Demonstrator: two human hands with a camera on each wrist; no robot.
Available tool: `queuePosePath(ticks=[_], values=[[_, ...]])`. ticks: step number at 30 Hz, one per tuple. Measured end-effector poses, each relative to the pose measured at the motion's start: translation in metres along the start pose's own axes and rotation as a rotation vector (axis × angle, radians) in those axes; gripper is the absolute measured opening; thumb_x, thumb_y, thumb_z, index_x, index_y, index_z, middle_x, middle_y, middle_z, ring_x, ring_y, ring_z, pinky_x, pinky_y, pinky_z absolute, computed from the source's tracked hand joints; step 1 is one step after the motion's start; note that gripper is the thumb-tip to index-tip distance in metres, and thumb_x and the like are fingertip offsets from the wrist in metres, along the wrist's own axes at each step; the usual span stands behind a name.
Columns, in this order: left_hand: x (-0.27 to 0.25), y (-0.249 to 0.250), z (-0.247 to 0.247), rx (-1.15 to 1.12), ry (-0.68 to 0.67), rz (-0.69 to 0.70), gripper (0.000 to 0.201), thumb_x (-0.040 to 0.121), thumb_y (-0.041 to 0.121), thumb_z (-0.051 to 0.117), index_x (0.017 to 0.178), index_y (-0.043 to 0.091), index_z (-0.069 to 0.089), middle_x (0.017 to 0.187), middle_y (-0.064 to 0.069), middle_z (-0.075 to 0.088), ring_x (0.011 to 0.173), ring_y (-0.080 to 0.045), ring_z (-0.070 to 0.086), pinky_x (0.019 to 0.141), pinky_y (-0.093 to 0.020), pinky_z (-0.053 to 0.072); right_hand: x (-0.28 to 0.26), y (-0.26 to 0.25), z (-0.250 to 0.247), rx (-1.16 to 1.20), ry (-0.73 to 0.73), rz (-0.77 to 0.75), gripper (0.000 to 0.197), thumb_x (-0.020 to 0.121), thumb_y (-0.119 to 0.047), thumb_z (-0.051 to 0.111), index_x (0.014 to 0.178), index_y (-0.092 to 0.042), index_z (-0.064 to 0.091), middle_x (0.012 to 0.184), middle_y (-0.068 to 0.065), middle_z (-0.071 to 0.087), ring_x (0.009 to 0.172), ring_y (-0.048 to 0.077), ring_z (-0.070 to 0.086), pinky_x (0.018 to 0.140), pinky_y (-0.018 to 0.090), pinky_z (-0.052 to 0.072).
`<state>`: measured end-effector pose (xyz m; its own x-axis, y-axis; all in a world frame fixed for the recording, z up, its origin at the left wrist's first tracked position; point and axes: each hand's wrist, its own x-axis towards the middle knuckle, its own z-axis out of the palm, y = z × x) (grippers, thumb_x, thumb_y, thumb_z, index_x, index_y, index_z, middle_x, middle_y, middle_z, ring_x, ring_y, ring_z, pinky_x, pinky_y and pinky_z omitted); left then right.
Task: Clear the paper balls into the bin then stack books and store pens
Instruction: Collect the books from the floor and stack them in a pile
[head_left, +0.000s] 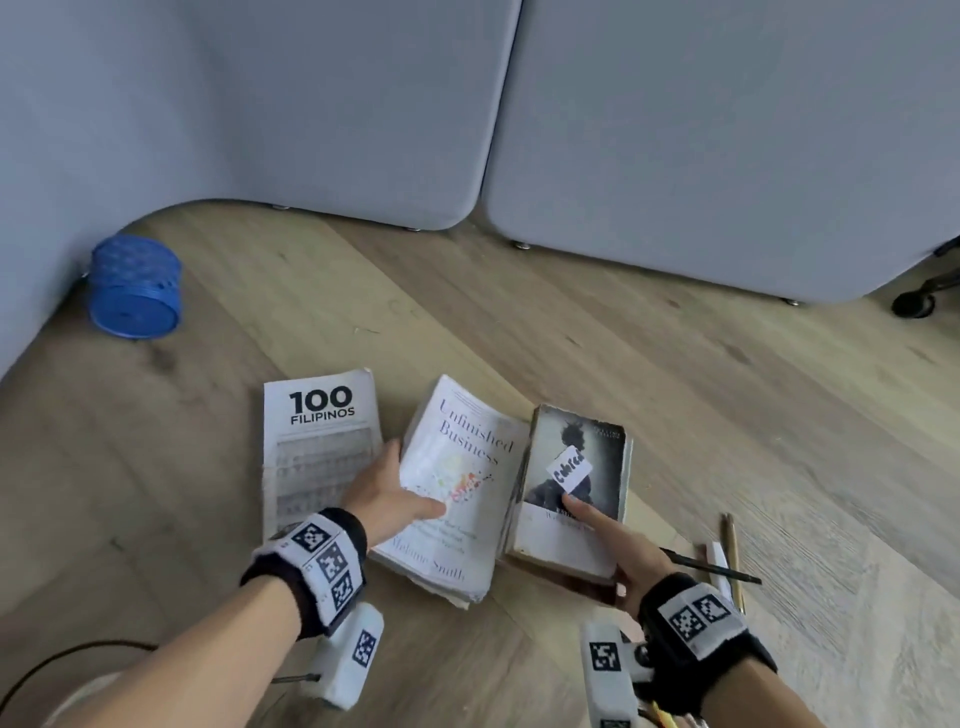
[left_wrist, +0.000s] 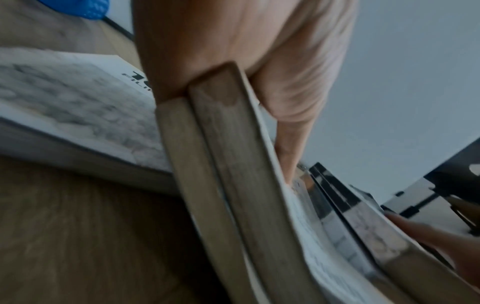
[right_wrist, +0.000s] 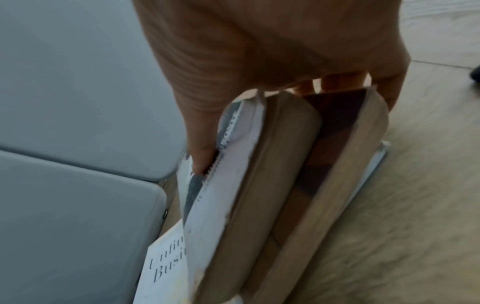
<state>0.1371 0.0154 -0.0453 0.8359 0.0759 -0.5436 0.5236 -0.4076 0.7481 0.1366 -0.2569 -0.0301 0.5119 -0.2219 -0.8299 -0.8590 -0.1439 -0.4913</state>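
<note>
Underneath, left hand (head_left: 387, 493) fingers hidden.

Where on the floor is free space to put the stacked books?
Bare floor lies between the three books and the grey panels, also beside the blue basket. Crowded: near the pens by the right hand.

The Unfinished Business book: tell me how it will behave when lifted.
The Unfinished Business book, gripped by the left hand, looks like a soft paperback, so it will probably flex and sag. In the left wrist view its page edges curve, which suggests a floppy body. Its worn corners hint that the cover may splay.
</note>
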Motion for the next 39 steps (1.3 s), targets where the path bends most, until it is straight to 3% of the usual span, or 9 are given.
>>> queuePosePath(ticks=[7, 15, 18, 20, 24, 27, 30, 34, 39], values=[[-0.004, -0.001, 0.006, 0.184, -0.031, -0.034, 0.069, 0.083, 0.056, 0.062, 0.13, 0.016, 0.033, 0.132, -0.004, 0.051, 0.115, -0.026, 0.053, 0.089, -0.033, 0.044, 0.004, -0.01, -0.009, -0.001, -0.074, -0.191, 0.073, 0.044, -0.041, 0.095, 0.099, 0.001, 0.072, 0.091, 0.02, 0.074, 0.075, 0.033, 0.069, 0.079, 0.043, 0.053], [0.001, 0.003, -0.007, 0.366, -0.09, 0.017, 0.046, 0.093, 0.049, 0.052, 0.111, 0.007, 0.059, 0.107, -0.007, 0.066, 0.094, -0.022, 0.065, 0.077, -0.031, 0.052, 0.004, -0.019, -0.02, -0.024, -0.148, -0.185, 0.082, 0.038, -0.041, 0.093, 0.105, -0.001, 0.069, 0.088, 0.02, 0.074, 0.065, 0.029, 0.069, 0.061, 0.035, 0.057], [0.008, 0.0, -0.028, 0.2, 0.157, 0.017, 0.039, 0.09, 0.042, 0.058, 0.072, 0.008, 0.068, 0.074, -0.007, 0.071, 0.069, -0.025, 0.069, 0.065, -0.032, 0.057, 0.0, -0.021, -0.033, 0.066, -0.184, -0.257, 0.085, 0.039, -0.042, 0.091, 0.11, -0.001, 0.066, 0.094, 0.022, 0.073, 0.072, 0.032, 0.07, 0.067, 0.038, 0.059], [0.02, -0.013, -0.047, 0.172, 0.448, -0.06, 0.034, 0.075, 0.046, 0.064, 0.082, 0.013, 0.066, 0.08, -0.005, 0.069, 0.079, -0.027, 0.067, 0.07, -0.038, 0.058, -0.003, -0.018, -0.042, 0.24, -0.26, -0.279, 0.07, 0.055, -0.037, 0.086, 0.114, -0.005, 0.067, 0.103, 0.019, 0.072, 0.08, 0.031, 0.071, 0.072, 0.038, 0.059], [0.025, -0.033, -0.065, 0.142, 0.563, -0.453, 0.113, 0.033, 0.062, 0.085, 0.12, 0.012, 0.035, 0.124, -0.015, 0.045, 0.111, -0.036, 0.052, 0.088, -0.051, 0.05, -0.013, -0.01, -0.047, 0.593, -0.386, -0.336, 0.071, 0.06, -0.049, 0.078, 0.123, -0.017, 0.066, 0.106, 0.007, 0.07, 0.089, 0.027, 0.069, 0.063, 0.032, 0.06], [0.025, -0.047, -0.06, 0.208, 0.461, -0.568, 0.129, 0.033, 0.058, 0.092, 0.135, 0.003, 0.033, 0.135, -0.021, 0.04, 0.122, -0.039, 0.042, 0.1, -0.051, 0.042, -0.032, -0.012, -0.039, 0.723, -0.448, -0.35, 0.036, 0.076, -0.055, 0.063, 0.082, -0.022, 0.078, 0.072, 0.003, 0.073, 0.056, 0.023, 0.069, 0.051, 0.03, 0.057], [0.029, -0.062, -0.07, -0.052, 0.402, -0.513, 0.097, 0.023, 0.051, 0.096, 0.102, 0.011, 0.056, 0.106, -0.014, 0.066, 0.094, -0.032, 0.063, 0.088, -0.049, 0.053, -0.041, -0.014, -0.026, 0.712, -0.525, -0.393, 0.04, 0.064, -0.051, 0.079, 0.084, -0.016, 0.075, 0.059, 0.008, 0.066, 0.034, 0.021, 0.055, 0.034, 0.024, 0.048], [0.021, -0.051, -0.084, -0.268, 0.423, -0.292, 0.064, 0.053, 0.026, 0.093, 0.104, 0.011, 0.058, 0.099, -0.009, 0.07, 0.084, -0.028, 0.068, 0.079, -0.046, 0.057, -0.042, -0.016, 0.0, 0.489, -0.59, -0.348, 0.062, 0.061, -0.044, 0.083, 0.111, -0.01, 0.071, 0.107, 0.015, 0.071, 0.093, 0.032, 0.07, 0.07, 0.041, 0.059], [0.006, -0.004, -0.091, -0.143, 0.606, -0.005, 0.022, 0.085, 0.015, 0.067, 0.097, 0.007, 0.05, 0.086, -0.005, 0.059, 0.07, -0.018, 0.055, 0.065, -0.032, 0.043, -0.039, -0.009, 0.05, 0.265, -0.519, -0.315, 0.043, 0.081, -0.031, 0.072, 0.116, -0.007, 0.067, 0.112, 0.016, 0.071, 0.096, 0.032, 0.069, 0.073, 0.037, 0.057]])
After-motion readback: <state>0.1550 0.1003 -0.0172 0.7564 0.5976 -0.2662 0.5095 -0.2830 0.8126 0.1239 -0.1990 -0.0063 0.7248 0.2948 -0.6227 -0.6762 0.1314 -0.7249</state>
